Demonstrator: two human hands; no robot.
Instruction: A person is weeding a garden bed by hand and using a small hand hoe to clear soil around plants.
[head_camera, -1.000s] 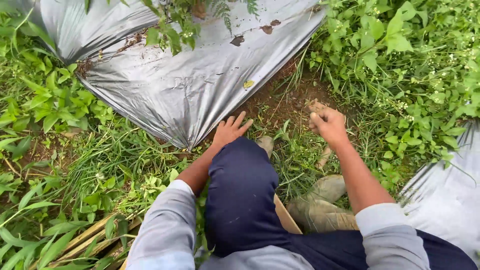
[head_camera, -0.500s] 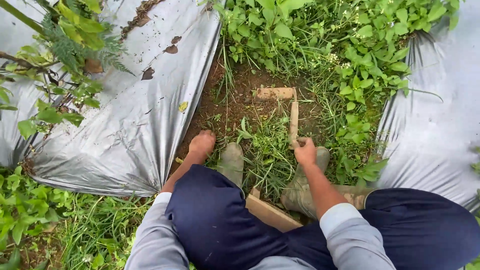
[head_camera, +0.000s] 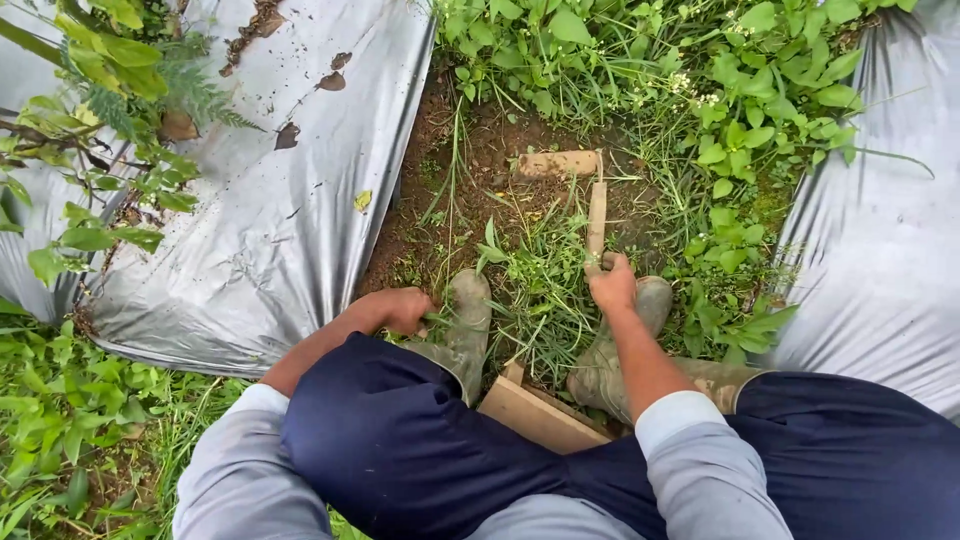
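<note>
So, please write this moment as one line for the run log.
left hand: closed on grass beside left boot | right hand: grips hoe handle | hoe blade: on bare soil | plastic sheet: left of soil

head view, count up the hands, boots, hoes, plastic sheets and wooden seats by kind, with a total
Bare hands: 2, left hand gripping grass, right hand on the hoe handle
Muddy olive rubber boots: 2, and
Short wooden-handled hoe: 1
Silver-grey plastic mulch sheets: 2, and
Low wooden seat: 1
Total: 8
</note>
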